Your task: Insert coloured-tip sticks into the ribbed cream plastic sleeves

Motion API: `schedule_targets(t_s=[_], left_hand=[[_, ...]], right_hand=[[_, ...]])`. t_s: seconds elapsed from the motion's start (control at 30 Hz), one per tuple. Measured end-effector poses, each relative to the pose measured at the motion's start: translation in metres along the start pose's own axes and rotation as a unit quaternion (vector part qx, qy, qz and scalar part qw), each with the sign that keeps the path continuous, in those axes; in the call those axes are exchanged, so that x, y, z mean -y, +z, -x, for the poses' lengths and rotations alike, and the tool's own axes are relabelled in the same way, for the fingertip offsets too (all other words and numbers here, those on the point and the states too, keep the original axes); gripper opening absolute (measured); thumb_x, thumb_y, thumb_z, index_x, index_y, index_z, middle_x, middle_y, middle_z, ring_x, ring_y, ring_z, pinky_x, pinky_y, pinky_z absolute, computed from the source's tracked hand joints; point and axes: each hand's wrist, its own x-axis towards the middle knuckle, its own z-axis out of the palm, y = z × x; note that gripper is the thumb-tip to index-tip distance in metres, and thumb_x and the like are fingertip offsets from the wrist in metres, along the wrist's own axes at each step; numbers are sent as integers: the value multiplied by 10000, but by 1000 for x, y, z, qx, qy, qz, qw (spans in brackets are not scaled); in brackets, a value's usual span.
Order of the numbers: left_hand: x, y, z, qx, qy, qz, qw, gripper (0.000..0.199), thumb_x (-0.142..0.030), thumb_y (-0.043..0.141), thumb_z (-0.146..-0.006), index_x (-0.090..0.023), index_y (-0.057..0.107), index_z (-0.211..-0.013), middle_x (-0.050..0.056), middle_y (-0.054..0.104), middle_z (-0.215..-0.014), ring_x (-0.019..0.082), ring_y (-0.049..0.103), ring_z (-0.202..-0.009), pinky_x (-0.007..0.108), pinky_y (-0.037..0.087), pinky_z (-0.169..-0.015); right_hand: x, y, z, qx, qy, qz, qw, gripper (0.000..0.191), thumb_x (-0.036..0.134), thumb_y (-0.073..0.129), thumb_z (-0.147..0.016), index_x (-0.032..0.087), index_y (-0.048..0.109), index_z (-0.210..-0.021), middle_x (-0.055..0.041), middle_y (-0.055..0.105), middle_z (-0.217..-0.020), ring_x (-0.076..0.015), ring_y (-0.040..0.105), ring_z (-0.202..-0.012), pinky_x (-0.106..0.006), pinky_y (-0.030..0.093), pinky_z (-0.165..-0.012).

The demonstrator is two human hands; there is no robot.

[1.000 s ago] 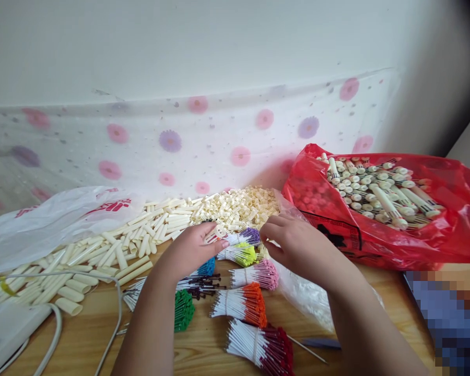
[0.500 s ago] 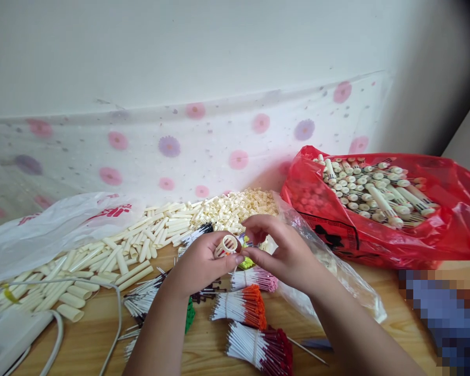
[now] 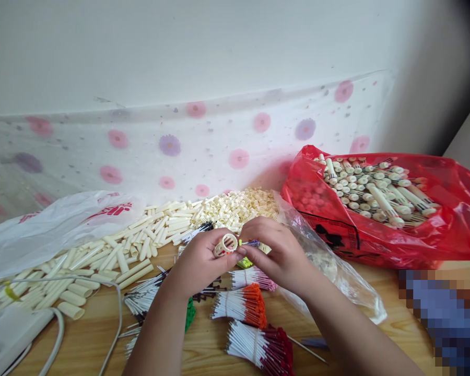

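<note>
Ring sits pinched in the left grip; right grip seems to be pinching a yellow-tipped pin at its 3 o'clock. I'd hold the ring dead still, line the pin up straight and go gently so it doesn't bend. Orange pins around 6 on the desk, loose rings at 1, tubes at 9.

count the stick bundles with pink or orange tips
2: the pink-tipped bundle, just below the right hand, and the orange-tipped bundle below that. More may hide behind the left forearm.
</note>
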Motion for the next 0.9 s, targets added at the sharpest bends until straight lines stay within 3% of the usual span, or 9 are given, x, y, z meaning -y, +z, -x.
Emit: schedule_targets(t_s=[0.1,0.2,0.3,0.5,0.73,0.9], left_hand=[[2,0,1,-53,82,-63,993,44,-229,557,-741,-187,545,-749,-41,498,-597,87,446,-547,191,369,-499],[7,1,2,-127,229,-117,958,147,-149,568,-711,-205,565,-847,-11,589,-698,110,522,-630,229,421,-599],[10,3,2,-159,306,-131,930,148,-122,547,-685,-199,554,-811,-4,590,-663,115,525,-609,245,430,-602],[13,4,1,-161,314,-126,927,76,-114,518,-667,-190,508,-671,-8,517,-557,119,480,-542,258,408,-550],[13,3,3,-125,291,-93,944,35,-215,502,-724,-198,526,-706,20,527,-588,146,484,-564,300,410,-554],[6,4,1,-97,304,-90,943,185,-318,410,-804,-211,511,-691,29,498,-566,160,464,-543,324,391,-511]], right_hand=[[5,-2,2,-49,-19,-17,998,93,97,504,-791,155,549,-848,-48,594,-794,-131,551,-780,-287,463,-701],[18,-11,8,-136,-27,-67,988,179,102,460,-814,206,536,-939,-41,605,-832,-149,570,-800,-324,486,-699],[38,-24,18,-165,-34,-99,981,198,165,407,-858,262,515,-993,-28,610,-799,-168,590,-771,-363,511,-680],[67,-34,26,-117,-47,-126,984,223,141,430,-852,310,484,-987,4,608,-852,-149,598,-833,-324,526,-717],[55,-22,8,11,-110,-25,994,186,132,332,-880,176,491,-966,-53,654,-851,-100,589,-878,-246,500,-797],[49,-15,3,2,-124,25,992,190,91,355,-834,141,500,-947,-69,648,-859,-118,582,-842,-248,504,-718]])
